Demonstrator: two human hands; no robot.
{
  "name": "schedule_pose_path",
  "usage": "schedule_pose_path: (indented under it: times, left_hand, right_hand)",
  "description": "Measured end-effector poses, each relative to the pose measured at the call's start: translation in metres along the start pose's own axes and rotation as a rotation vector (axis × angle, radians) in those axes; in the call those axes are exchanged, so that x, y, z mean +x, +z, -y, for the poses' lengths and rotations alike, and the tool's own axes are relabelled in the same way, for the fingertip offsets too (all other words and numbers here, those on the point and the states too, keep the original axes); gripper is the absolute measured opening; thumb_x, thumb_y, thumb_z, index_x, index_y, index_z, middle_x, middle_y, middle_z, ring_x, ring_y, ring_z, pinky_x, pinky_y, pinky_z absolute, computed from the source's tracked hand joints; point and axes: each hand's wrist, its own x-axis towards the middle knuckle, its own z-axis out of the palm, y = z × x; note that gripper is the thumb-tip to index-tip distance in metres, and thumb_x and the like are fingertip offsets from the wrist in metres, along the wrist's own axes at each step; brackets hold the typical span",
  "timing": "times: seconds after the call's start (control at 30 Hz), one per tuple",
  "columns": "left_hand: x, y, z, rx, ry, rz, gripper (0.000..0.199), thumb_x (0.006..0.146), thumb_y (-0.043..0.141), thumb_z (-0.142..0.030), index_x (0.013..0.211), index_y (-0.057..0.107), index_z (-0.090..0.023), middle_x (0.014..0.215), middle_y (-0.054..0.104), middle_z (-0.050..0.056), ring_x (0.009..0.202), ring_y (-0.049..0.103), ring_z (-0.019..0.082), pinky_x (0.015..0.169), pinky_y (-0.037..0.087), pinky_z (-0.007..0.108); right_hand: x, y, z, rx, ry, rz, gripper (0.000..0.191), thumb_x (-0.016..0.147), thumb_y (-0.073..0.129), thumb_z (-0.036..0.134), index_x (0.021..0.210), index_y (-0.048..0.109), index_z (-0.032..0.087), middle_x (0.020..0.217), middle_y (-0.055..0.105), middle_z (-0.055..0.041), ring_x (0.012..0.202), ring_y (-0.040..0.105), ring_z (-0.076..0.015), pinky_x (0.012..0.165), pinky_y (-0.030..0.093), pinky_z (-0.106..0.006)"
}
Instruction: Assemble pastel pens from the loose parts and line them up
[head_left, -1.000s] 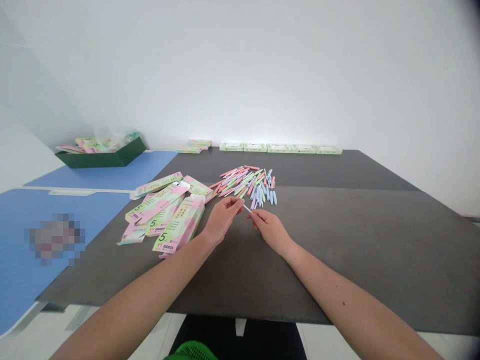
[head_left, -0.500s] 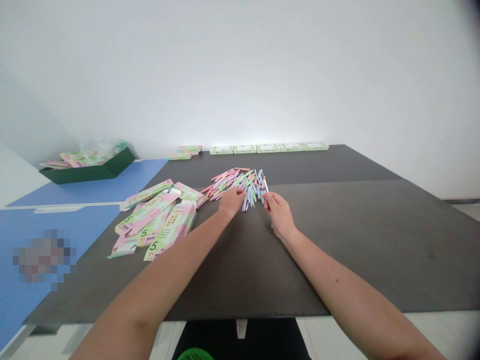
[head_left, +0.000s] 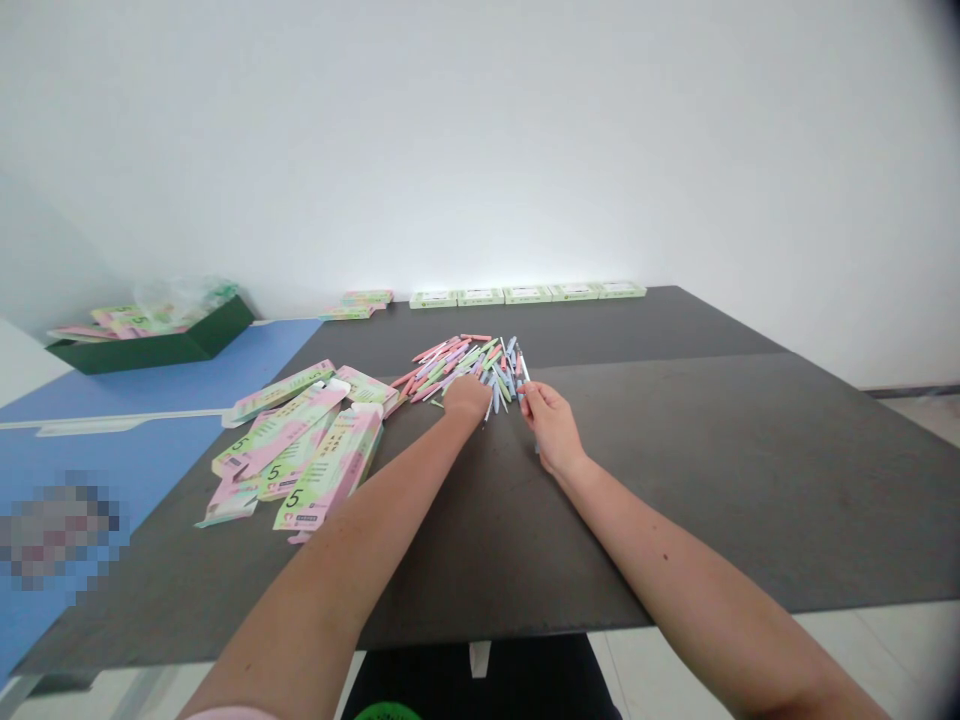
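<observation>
A heap of slim pastel pens, in pink, green, lilac and blue, lies on the dark table. At its near edge, my left hand reaches down into the pens with its fingers curled; the fingertips and whatever they pinch are hidden. Just right of the heap, my right hand is closed around a pen, whose pale end sticks out past the fingers towards the wall. Whether there is more than one pen in that hand, I cannot tell. Several pink and green pen boxes marked with a 5 overlap left of my left hand.
Along the table's far edge stands a row of light green boxes, with a small stack of pink and green boxes to their left. A dark green tray holding packets and clear plastic sits on the blue surface at the left.
My left hand has pushed slightly further into the pens, turning its fingers down out of sight. My right hand keeps its hold beside the heap. The whole view has shifted slightly.
</observation>
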Motion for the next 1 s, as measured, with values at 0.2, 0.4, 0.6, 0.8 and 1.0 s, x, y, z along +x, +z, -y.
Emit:
schedule_pose_path:
  times: [0.2, 0.4, 0.6, 0.8, 1.0]
  left_hand:
    - [-0.017, -0.021, 0.003, -0.109, 0.081, -0.051, 0.028, 0.076, 0.048, -0.028, 0.082, 0.072, -0.014, 0.088, 0.071, 0.013, 0.091, 0.063, 0.025, 0.078, 0.043, 0.030]
    - [-0.074, -0.057, 0.026, -0.626, 0.203, -0.150, 0.031, 0.078, 0.053, -0.041, 0.090, 0.067, -0.017, 0.079, 0.069, 0.004, 0.074, 0.061, 0.015, 0.072, 0.043, 0.026]
    - [-0.111, -0.074, 0.059, -1.263, 0.079, -0.089, 0.024, 0.070, 0.067, -0.035, 0.083, 0.065, -0.015, 0.072, 0.061, 0.000, 0.067, 0.053, 0.009, 0.067, 0.041, 0.022]
    - [-0.108, -0.077, 0.072, -1.388, 0.026, -0.093, 0.024, 0.069, 0.070, -0.033, 0.083, 0.066, -0.015, 0.071, 0.060, 0.000, 0.067, 0.052, 0.008, 0.067, 0.041, 0.022]
    - [-0.107, -0.074, 0.074, -1.340, 0.038, -0.092, 0.021, 0.068, 0.070, -0.032, 0.080, 0.066, -0.015, 0.070, 0.060, 0.000, 0.066, 0.052, 0.008, 0.066, 0.040, 0.022]
  right_hand:
    - [0.002, -0.003, -0.002, -0.061, -0.018, 0.002, 0.029, 0.081, 0.050, 0.045, 0.081, 0.060, 0.017, 0.055, 0.042, 0.0054, 0.048, 0.033, -0.0089, 0.046, 0.026, -0.022]
    - [-0.001, -0.005, 0.001, -0.289, -0.122, 0.104, 0.031, 0.085, 0.044, 0.044, 0.081, 0.062, 0.018, 0.060, 0.047, 0.0031, 0.055, 0.041, -0.0112, 0.053, 0.031, -0.022]
    - [-0.013, 0.000, 0.012, -0.489, -0.178, 0.294, 0.032, 0.087, 0.042, 0.042, 0.084, 0.063, 0.018, 0.061, 0.052, 0.0015, 0.062, 0.048, -0.0137, 0.059, 0.035, -0.023]
    - [-0.018, 0.002, 0.015, -0.587, -0.197, 0.398, 0.030, 0.087, 0.043, 0.039, 0.081, 0.063, 0.018, 0.061, 0.053, 0.0015, 0.063, 0.050, -0.0137, 0.061, 0.036, -0.023]
    - [-0.017, 0.001, 0.013, -0.676, -0.214, 0.421, 0.032, 0.088, 0.042, 0.040, 0.085, 0.066, 0.019, 0.063, 0.057, 0.0008, 0.064, 0.053, -0.0143, 0.061, 0.036, -0.023]
